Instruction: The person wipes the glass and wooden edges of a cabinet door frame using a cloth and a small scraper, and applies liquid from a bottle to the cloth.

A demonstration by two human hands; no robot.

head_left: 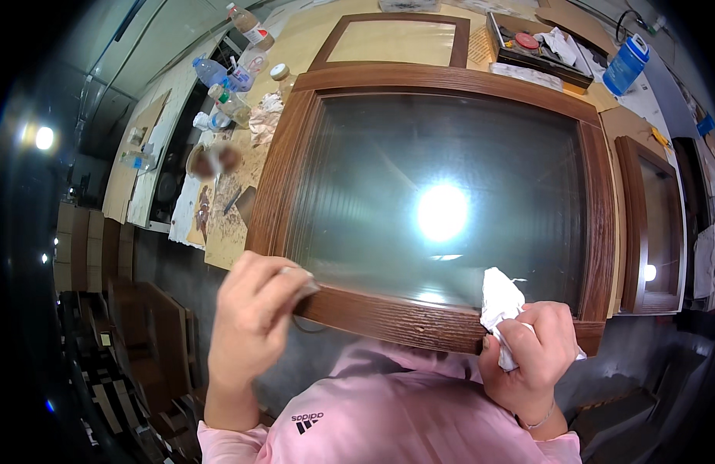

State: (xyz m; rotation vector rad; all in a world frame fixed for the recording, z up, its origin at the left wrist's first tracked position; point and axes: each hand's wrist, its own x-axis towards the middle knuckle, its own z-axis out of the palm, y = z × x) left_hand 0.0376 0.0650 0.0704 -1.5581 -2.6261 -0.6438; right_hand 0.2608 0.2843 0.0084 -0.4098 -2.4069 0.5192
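Over at the far left of the worktop (288, 40) stands a loose cluster of bottles (211, 72), with a crumpled brownish paper (265, 120) just beside the framed panel (388, 166). The left hand (253, 313) comes next, at the panel's near left corner, its fingers bent around a small pale wad (305, 283) – I can't tell how firmly that presses on the wood.

The panel itself fills the middle of the worktop, lying glass upward. Its frame is reddish-brown wood with visible grain, ridged and a little shiny along the near rail; the glass is dark greenish grey, and a lamp glares back from it as a round white spot. It is wider than deep: the long axis runs left to right across the person's front, turned slightly so that the right end sits nearer the body. One long side faces the pink shirt (388, 402), the other faces a smaller frame (338, 42) behind.

Towards the right end, the right hand (534, 348) is clenched on a crumpled white cloth (500, 298) – its upper part lies over the near rail and the glass edge. Farther right is another brown frame (632, 224).
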